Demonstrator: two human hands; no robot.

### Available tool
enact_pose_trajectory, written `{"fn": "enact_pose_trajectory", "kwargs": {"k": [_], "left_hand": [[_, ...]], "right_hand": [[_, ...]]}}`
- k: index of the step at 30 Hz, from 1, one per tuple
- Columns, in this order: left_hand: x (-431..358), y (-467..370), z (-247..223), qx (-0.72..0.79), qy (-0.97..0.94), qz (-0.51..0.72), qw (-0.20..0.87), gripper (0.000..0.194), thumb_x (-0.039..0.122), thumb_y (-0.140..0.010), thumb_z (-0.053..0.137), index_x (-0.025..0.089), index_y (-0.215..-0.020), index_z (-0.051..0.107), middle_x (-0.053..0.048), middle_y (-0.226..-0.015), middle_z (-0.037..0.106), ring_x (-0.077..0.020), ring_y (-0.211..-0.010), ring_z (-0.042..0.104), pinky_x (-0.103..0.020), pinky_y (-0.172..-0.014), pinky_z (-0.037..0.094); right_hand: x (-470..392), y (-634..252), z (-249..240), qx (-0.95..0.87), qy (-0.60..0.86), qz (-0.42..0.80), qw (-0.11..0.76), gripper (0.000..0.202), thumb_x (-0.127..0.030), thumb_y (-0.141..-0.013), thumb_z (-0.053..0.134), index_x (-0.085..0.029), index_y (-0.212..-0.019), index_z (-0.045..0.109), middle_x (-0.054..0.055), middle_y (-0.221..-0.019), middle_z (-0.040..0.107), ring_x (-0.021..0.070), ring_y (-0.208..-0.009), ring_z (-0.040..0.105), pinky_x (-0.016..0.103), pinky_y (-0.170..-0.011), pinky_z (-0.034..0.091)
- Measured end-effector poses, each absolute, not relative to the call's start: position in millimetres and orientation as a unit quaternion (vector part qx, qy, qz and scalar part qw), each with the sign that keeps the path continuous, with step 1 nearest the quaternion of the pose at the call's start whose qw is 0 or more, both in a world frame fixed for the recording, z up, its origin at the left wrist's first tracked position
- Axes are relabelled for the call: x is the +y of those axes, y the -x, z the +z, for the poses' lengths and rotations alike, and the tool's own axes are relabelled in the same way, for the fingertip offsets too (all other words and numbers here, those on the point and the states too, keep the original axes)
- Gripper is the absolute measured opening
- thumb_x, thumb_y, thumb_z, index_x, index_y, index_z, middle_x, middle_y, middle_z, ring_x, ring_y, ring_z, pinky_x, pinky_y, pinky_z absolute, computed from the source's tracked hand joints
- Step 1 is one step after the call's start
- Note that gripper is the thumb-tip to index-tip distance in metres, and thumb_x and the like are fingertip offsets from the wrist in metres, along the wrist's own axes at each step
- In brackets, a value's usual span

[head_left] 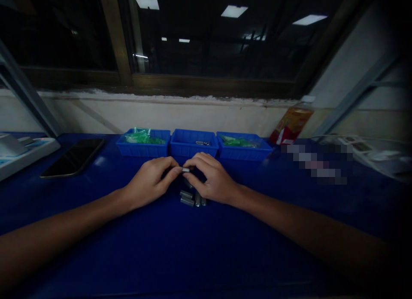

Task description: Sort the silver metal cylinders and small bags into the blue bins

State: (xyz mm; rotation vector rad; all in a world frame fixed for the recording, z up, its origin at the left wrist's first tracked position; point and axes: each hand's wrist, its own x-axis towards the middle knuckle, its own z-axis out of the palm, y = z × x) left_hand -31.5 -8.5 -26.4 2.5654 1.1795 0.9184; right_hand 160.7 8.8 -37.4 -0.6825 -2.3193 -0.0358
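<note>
Between my two hands, near the middle of the blue table, is a small metal piece. The fingertips of my left hand pinch its left end. Its right end is between the thumb and fingers of my right hand. Just below lie several short metal cylinders, some lying sideways and others pointing away from me, partly under my right hand. Beyond my hands, the middle blue bin holds a few small metal parts.
A left blue bin and a right blue bin hold green plastic bags. On the left are a phone and a white device. A bottle and white cables are at the right, on the blue table.
</note>
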Motion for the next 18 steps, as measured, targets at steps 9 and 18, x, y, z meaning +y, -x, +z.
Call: {"fn": "enact_pose_trajectory", "kwargs": {"k": [9, 18], "left_hand": [[-3.8, 31.2, -32.6, 0.300, -0.922, 0.231, 0.079, 0.025, 0.025, -0.086, 0.048, 0.021, -0.109, 0.057, -0.006, -0.108, 0.057, -0.0187, -0.101, 0.051, -0.037, -0.089, 0.040], [-3.0, 31.9, -33.8, 0.332, -0.919, 0.204, 0.063, 0.016, 0.027, -0.085, 0.050, 0.019, -0.097, 0.058, -0.004, -0.095, 0.060, -0.0186, -0.091, 0.052, -0.036, -0.083, 0.040]], "right_hand": [[34.9, -177.1, -36.3, -0.795, 0.403, -0.158, 0.426, 0.018, -0.033, -0.084, 0.048, -0.019, -0.082, 0.059, 0.005, -0.080, 0.060, 0.0207, -0.085, 0.048, 0.037, -0.075, 0.030], [62.4, -190.9, -44.0, -0.738, 0.484, -0.164, 0.441, 0.025, -0.043, -0.082, 0.049, -0.021, -0.076, 0.060, 0.004, -0.078, 0.058, 0.0212, -0.081, 0.047, 0.036, -0.073, 0.029]]}}
